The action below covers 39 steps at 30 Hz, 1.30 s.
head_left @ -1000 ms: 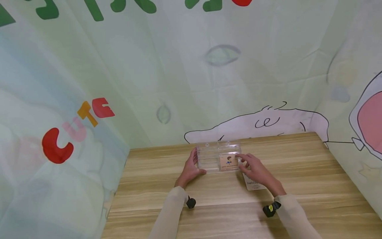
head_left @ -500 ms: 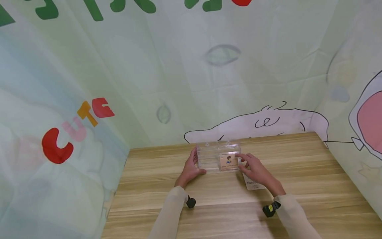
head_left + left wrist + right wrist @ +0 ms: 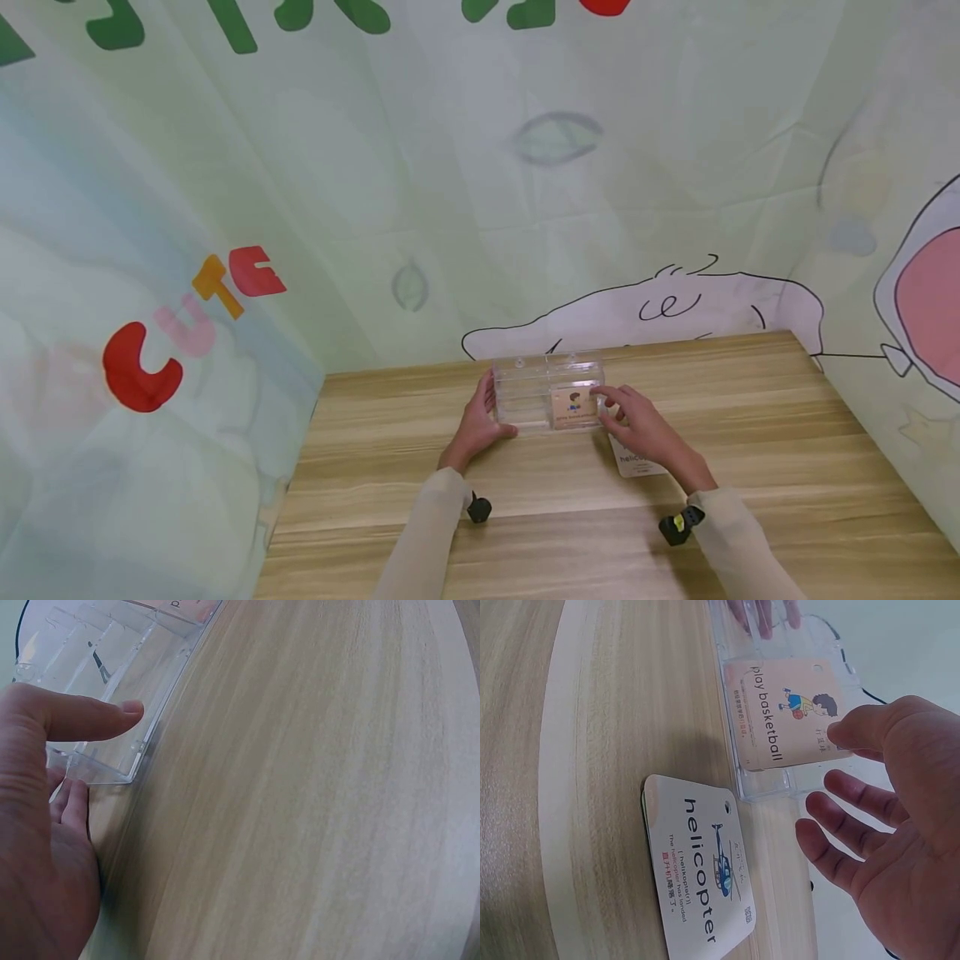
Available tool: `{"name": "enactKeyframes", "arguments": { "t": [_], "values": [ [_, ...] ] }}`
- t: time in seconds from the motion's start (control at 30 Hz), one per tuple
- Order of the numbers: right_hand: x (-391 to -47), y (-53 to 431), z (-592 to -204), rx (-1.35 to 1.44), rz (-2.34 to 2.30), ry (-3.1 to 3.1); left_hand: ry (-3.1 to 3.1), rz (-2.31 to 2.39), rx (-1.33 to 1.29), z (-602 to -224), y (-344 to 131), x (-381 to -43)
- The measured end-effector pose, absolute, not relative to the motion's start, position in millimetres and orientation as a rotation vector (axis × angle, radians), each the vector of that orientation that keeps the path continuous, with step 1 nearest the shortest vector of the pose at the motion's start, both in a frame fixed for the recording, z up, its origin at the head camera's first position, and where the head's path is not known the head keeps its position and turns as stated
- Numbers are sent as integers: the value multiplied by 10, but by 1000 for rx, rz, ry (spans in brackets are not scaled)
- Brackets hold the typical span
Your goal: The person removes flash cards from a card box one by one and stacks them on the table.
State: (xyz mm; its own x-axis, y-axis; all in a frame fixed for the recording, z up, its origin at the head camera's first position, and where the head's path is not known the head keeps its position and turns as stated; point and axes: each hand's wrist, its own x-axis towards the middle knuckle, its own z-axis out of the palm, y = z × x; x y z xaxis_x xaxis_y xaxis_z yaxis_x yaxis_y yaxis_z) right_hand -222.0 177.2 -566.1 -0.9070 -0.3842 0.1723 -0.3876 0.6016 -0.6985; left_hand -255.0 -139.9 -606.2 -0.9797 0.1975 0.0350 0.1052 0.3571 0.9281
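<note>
A clear plastic display rack (image 3: 522,408) with stepped compartments stands on the table near the back edge. My left hand (image 3: 480,425) grips its left end, the thumb over the front and the fingers round the side. In the rack's right half sits a pinkish "play basketball" flash card (image 3: 784,712) with a cartoon child. My right hand (image 3: 643,429) pinches that card's upper right corner between thumb (image 3: 862,726) and forefinger, the other fingers loosely bent. A small stack of white flash cards (image 3: 705,877), a "helicopter" card on top, lies below this hand, partly covered by it in the head view.
The wood-grain table (image 3: 555,533) meets a pale printed cloth backdrop (image 3: 465,200) right behind the rack. Cloth also hangs along the left and right sides. A small black device (image 3: 478,507) sits on the left wrist and another black device (image 3: 677,528) on the right.
</note>
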Motion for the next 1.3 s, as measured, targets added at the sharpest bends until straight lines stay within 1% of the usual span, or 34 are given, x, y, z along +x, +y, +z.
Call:
{"name": "enactKeyframes", "arguments": {
  "t": [0.8, 1.3],
  "values": [
    [-2203, 1738, -5676, 630, 1243, -2755, 2491, 1730, 290, -6083, -1411, -2560],
    [-2188, 1703, -5703, 668, 1317, -2730, 2485, 1749, 304, -6081, -1420, -2552]
  ]
}}
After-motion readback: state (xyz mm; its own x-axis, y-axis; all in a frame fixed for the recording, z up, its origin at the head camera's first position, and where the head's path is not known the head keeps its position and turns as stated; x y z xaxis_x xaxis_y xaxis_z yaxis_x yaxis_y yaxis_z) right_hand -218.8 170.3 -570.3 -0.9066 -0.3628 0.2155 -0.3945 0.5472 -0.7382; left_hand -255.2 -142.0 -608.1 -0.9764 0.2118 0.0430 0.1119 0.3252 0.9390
